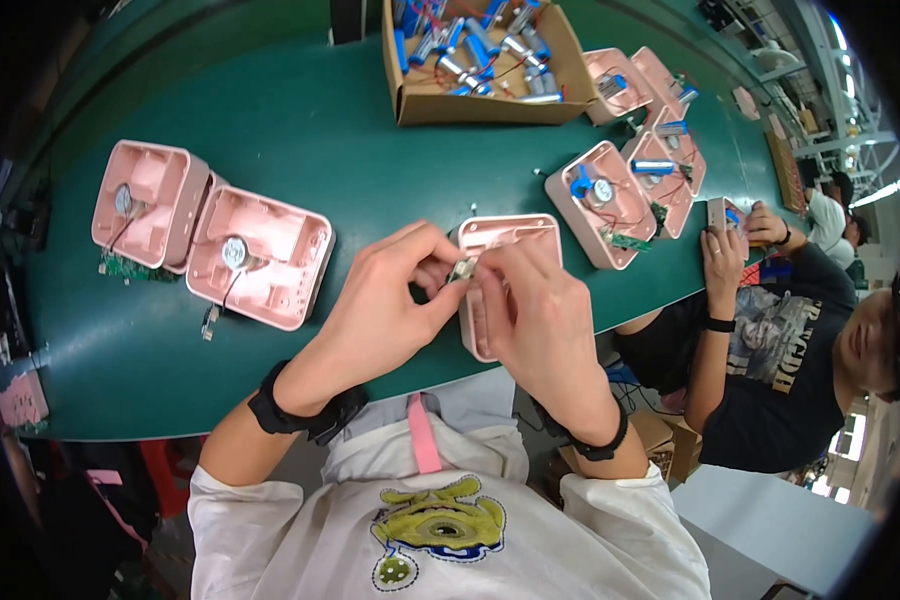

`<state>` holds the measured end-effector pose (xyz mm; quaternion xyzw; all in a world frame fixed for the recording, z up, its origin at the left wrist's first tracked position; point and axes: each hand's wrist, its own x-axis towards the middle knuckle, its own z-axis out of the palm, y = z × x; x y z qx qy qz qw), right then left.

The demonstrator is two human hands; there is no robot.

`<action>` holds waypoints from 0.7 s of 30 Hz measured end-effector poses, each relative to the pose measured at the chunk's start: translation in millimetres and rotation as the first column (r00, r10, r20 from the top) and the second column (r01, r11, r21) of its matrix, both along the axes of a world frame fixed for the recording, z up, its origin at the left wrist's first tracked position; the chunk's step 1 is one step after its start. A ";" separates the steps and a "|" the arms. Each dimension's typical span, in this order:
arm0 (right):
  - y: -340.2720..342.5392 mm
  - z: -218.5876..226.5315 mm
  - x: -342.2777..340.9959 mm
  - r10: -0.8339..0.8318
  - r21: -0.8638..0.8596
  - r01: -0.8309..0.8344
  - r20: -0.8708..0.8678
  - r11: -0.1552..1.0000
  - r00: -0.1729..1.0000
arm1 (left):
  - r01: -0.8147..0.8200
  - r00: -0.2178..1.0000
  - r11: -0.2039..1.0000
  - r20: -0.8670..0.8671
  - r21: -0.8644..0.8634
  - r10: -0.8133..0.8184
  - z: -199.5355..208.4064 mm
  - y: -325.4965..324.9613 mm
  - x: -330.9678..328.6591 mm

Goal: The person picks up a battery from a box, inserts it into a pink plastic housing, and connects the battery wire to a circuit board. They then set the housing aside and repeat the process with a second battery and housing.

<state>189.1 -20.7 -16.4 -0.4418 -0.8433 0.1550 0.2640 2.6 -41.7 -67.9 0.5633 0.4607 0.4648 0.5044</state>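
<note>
Pinching a small metallic part (461, 270) between them, the left hand (390, 300) and right hand (535, 310) worked just over a pink plastic housing (500, 232) — open, boxy, hollow — lying on the green table (320, 140).

A: Pink housing (490, 240) under the hands – smooth moulded plastic, slight sheen. Small part (461, 270) pinched above it looks shiny metal.

B: Bench top (300, 130)?

A: Matt green mat. Box (482, 100) – plain brown cardboard; cells (480, 38) inside have glossy blue wrap.
</note>
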 end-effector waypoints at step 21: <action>223.8 47.5 -20.6 -0.191 -0.570 -0.057 -0.366 0.820 0.911 | 0.104 0.975 0.966 0.218 -0.235 -0.052 6.8 2.0 -9.6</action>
